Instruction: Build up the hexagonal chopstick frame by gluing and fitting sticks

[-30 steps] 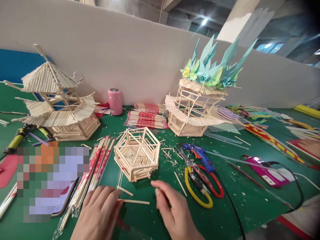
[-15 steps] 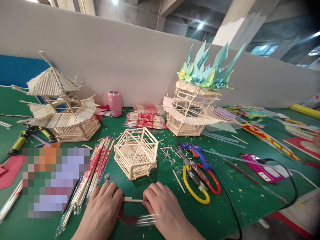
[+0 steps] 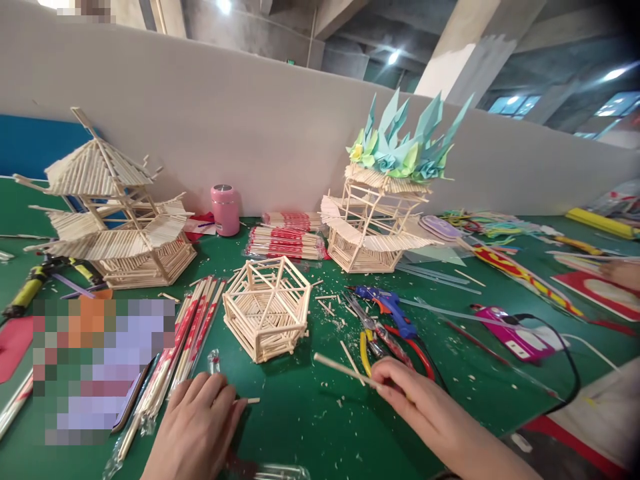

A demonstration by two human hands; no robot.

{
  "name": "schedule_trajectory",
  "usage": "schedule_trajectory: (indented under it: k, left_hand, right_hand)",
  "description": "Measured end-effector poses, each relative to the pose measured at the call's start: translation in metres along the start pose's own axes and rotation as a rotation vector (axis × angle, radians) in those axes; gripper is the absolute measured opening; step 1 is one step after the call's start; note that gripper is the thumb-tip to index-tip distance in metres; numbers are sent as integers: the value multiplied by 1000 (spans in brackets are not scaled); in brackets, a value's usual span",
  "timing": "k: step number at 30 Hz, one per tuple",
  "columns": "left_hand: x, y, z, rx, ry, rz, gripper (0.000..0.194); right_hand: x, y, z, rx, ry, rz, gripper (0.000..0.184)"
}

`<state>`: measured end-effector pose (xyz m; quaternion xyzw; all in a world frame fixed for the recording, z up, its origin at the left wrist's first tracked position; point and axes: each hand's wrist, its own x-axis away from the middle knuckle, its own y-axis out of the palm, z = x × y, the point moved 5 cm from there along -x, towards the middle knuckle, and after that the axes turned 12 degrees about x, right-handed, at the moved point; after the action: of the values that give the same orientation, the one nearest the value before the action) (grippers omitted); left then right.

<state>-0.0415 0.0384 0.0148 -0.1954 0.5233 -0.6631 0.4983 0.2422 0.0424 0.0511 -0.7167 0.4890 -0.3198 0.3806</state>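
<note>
My right hand [image 3: 425,410] pinches a thin wooden stick [image 3: 343,368] by one end and holds it just above the green table, in front of the yellow-handled pliers [image 3: 373,347]. My left hand [image 3: 197,427] lies knuckles up on the table with its fingers curled over a short stick piece [image 3: 253,401] and a clear plastic wrapper [image 3: 273,472]. A hexagonal stick basket [image 3: 266,307] stands just beyond both hands.
A two-roofed stick pagoda [image 3: 113,220] stands at the left and another topped with paper flowers [image 3: 385,200] at the back. Wrapped chopstick bundles [image 3: 287,241], loose chopsticks [image 3: 187,337], a pink tin [image 3: 225,209], a blue glue gun [image 3: 390,307], red scissors and a pink device [image 3: 517,333] lie around.
My right hand left the spot beside my left hand and moved right and up, lifting a long stick off the table. My left hand stayed where it was.
</note>
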Motion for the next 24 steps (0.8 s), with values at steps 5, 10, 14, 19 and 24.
schedule_trajectory:
  k: [5, 10, 14, 19, 24]
  left_hand:
    - [-18, -18, 0, 249, -100, 325, 24]
    - [-42, -13, 3, 309, -161, 335, 28]
    - [-45, -11, 3, 329, -174, 364, 24]
    - [-35, -24, 5, 262, -94, 496, 11]
    - [-48, -43, 28, 118, 111, 545, 22]
  right_hand:
    - [-12, 10, 0, -454, 249, 283, 28]
    - [-47, 30, -29, -715, 150, 381, 25]
    - [-64, 35, -44, -743, 147, 442, 22]
    - [-71, 36, -53, -772, 148, 502, 22]
    - [-74, 39, -54, -793, 162, 488, 21]
